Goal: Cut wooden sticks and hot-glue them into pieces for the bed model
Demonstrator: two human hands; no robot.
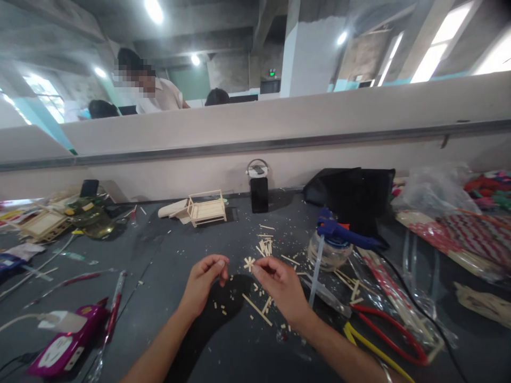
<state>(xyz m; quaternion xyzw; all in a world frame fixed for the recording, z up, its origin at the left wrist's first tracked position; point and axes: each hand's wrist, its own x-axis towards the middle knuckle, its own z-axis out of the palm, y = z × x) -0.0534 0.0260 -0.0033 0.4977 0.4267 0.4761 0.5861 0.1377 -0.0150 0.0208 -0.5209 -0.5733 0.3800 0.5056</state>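
Observation:
Between the thumb and finger of my right hand is a small star-shaped piece made of short wooden sticks. My left hand is beside it, fingers curled in and thumb against the forefinger; anything in that pinch is too small to make out. Below and between the hands lie short cut stick pieces and a longer thin wooden stick. Just beyond my right hand is a loose pile of wooden sticks.
A blue glue gun rests on a clear jar at the right, near red-and-yellow-handled pliers. A small wooden stick bed frame and a phone stand at the back. A purple power strip lies left. A person is beyond the partition.

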